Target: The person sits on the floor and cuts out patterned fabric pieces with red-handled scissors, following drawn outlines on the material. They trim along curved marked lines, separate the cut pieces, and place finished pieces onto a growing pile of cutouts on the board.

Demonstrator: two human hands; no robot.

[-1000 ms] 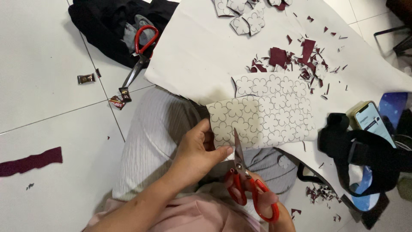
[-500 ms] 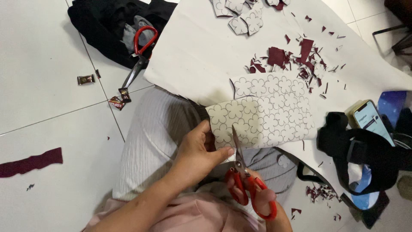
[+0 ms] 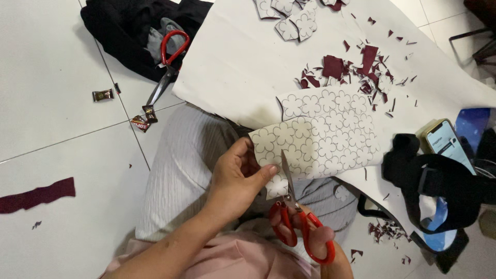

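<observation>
Patterned sheet (image 3: 320,142) above lap, pinched at left edge by left hand (image 3: 235,181); scissors (image 3: 297,219) in right hand (image 3: 320,243) below it. Scraps (image 3: 356,70) behind, phone (image 3: 448,144) right, second scissors (image 3: 166,67) far left.

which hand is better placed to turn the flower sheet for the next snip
Left. The left hand already pinches the flower-patterned sheet at its near edge, while the right hand is occupied in the red scissors, blades in the sheet.
</observation>
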